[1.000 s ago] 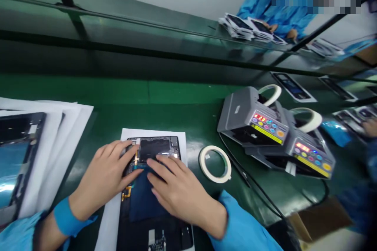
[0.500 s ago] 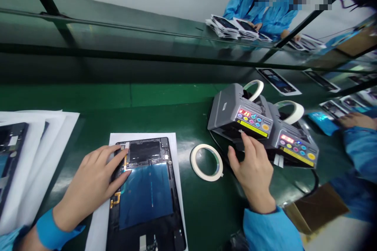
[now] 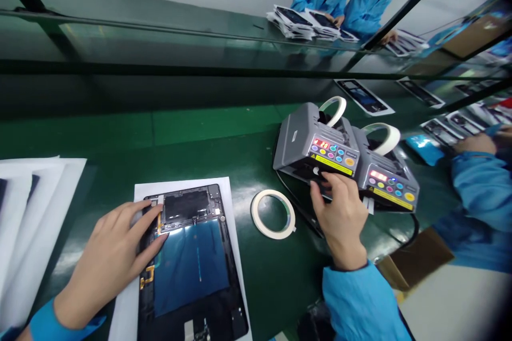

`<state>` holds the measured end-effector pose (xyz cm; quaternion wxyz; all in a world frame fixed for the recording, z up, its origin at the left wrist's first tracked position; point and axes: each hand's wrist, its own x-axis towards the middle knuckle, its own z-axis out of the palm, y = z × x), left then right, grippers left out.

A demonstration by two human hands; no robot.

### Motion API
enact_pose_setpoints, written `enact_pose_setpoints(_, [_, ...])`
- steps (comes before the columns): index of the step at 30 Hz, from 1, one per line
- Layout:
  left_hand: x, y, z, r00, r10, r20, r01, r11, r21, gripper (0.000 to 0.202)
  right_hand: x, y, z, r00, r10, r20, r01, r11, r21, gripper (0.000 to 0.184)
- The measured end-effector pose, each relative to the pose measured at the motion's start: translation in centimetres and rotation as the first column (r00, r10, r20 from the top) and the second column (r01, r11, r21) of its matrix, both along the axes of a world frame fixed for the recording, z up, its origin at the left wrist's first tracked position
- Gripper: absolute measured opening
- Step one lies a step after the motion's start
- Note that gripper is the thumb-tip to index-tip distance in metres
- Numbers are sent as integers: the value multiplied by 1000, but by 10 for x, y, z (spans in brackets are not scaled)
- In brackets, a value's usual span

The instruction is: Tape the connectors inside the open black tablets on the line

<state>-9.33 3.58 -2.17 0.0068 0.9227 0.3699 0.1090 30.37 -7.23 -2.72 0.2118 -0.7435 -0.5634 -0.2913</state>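
tablet's place: the tablet (image 3: 192, 278) lies flat on a white sheet (image 3: 237, 261), on the green tabletop (image 3: 276, 272).
done so far: the inner parts seem already seated in the frame, as i judge.
left to do: the inner side is uncovered; how much work remains, i cannot tell.
tablet's look: black frame, a shiny blue panel (image 3: 186, 260) in the middle, a dark plate (image 3: 186, 206) above it, and an orange flex strip (image 3: 147, 275) at the left edge.
left hand: the left hand (image 3: 114, 245) rests on the upper left edge, thumb and fingers apart.
right hand: the right hand (image 3: 341, 213) is at the front of a grey tape dispenser (image 3: 295, 138), thumb and fingers narrow; whether it holds tape, i cannot tell.
tape roll: the loose tape roll (image 3: 256, 218) lies between tablet and dispenser.
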Motion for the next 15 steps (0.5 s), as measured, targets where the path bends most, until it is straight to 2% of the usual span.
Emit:
enact_pose_setpoints(5, [2,-1,1,1000,-11,-1,11,1000,29,41,5,8,5,995,-9,101,8,1000,4,18])
enact_pose_setpoints(9, [3,0,2,1000,-21,-13,21,999,27,41,-4,6,19,994,34,100,-35,999,12,8])
enact_pose_setpoints(12, [3,-2,6,999,-19,-28,19,1000,23,39,-29,-1,36,970,239,-52,-239,971,7,6])
enact_pose_setpoints(13, [4,-5,9,999,-19,-40,21,999,34,38,-40,-2,42,931,342,-124,-347,938,-17,8])
enact_pose_setpoints(15, [10,-11,17,997,-24,-75,29,997,68,35,-63,2,49,812,527,-251,-562,822,-94,9])
